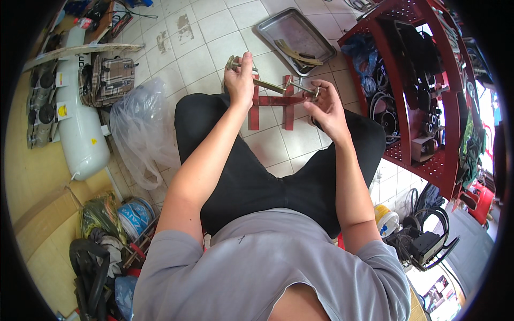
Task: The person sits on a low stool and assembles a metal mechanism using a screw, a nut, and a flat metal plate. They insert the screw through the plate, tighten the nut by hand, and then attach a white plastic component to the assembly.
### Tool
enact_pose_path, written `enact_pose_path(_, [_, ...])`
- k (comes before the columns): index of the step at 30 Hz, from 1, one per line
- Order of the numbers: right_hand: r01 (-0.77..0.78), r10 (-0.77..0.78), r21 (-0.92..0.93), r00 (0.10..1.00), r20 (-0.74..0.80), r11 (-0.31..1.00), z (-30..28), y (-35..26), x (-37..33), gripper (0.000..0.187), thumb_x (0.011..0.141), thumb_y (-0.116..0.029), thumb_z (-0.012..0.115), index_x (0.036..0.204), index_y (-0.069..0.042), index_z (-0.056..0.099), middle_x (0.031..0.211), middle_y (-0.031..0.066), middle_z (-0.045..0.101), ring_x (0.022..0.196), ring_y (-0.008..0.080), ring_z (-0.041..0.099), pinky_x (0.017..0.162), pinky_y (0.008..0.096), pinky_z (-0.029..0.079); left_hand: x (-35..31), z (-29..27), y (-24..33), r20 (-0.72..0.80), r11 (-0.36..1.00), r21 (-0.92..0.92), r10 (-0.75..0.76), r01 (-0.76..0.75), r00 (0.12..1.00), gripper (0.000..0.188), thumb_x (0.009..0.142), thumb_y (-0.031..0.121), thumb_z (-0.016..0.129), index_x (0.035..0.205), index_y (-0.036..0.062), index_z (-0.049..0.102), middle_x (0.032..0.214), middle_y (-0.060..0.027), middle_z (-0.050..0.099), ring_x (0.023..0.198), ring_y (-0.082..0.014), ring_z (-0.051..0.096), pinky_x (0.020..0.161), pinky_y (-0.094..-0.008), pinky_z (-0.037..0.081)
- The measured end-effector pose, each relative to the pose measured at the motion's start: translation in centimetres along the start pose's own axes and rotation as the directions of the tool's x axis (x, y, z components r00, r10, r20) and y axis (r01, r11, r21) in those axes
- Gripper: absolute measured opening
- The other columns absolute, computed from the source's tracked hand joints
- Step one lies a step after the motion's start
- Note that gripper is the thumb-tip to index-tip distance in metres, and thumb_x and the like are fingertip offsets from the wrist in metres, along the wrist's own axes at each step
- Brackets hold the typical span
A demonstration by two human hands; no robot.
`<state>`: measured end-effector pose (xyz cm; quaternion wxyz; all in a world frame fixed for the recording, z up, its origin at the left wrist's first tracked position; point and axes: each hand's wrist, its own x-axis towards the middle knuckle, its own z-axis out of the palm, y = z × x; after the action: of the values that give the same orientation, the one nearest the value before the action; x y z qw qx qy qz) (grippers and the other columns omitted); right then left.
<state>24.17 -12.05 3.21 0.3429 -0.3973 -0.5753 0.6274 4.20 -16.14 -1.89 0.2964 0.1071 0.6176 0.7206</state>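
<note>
My left hand [240,85] is closed on a brass-coloured metal fitting [232,62] at its fingertips. To its right, my right hand [328,109] grips a similar threaded fitting [316,93] between thumb and fingers. A narrow brass-coloured metal bar [269,86] runs between the hands; whether it joins both fittings I cannot tell. Below them, a red metal frame [272,100] with two parallel legs stands on the tiles between my knees. The fingers partly hide both fittings.
Beyond the hands, a metal tray [306,38] holds curved metal strips [298,55]. A red perforated shelf rack [399,152] with cables and parts stands right. On the left are a white cylinder tank [80,131], a plaid bag [115,77] and a clear plastic bag [144,125].
</note>
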Motion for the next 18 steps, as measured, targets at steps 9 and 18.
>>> enact_pose_path(9, [0.033, -0.036, 0.058, 0.998, 0.043, 0.998, -1.0, 1.3, 0.6, 0.043, 0.1, -0.034, 0.041, 0.12, 0.003, 0.051, 0.085, 0.0087, 0.064, 0.063, 0.0154, 0.061, 0.065, 0.0254, 0.047, -0.1, 0.2, 0.1, 0.044, 0.999, 0.04, 0.017, -0.018, 0.999, 0.034, 0.088, 0.042, 0.066, 0.085, 0.0122, 0.051, 0.065, 0.0052, 0.043, 0.053, -0.0041, 0.044, 0.044, -0.0224, 0.042])
enact_pose_path(18, [-0.36, 0.378, -0.135, 0.915, 0.145, 0.923, -3.0, 1.1, 1.5, 0.048, 0.097, -0.03, 0.05, 0.135, -0.002, 0.041, 0.086, 0.0093, 0.064, 0.072, 0.018, 0.064, 0.063, 0.0285, 0.051, -0.3, 0.1, 0.1, 0.029, 0.984, -0.08, -0.155, 0.157, 0.987, 0.036, 0.087, 0.038, 0.068, 0.078, 0.0109, 0.047, 0.067, 0.0037, 0.044, 0.052, -0.0066, 0.043, 0.05, -0.0226, 0.044])
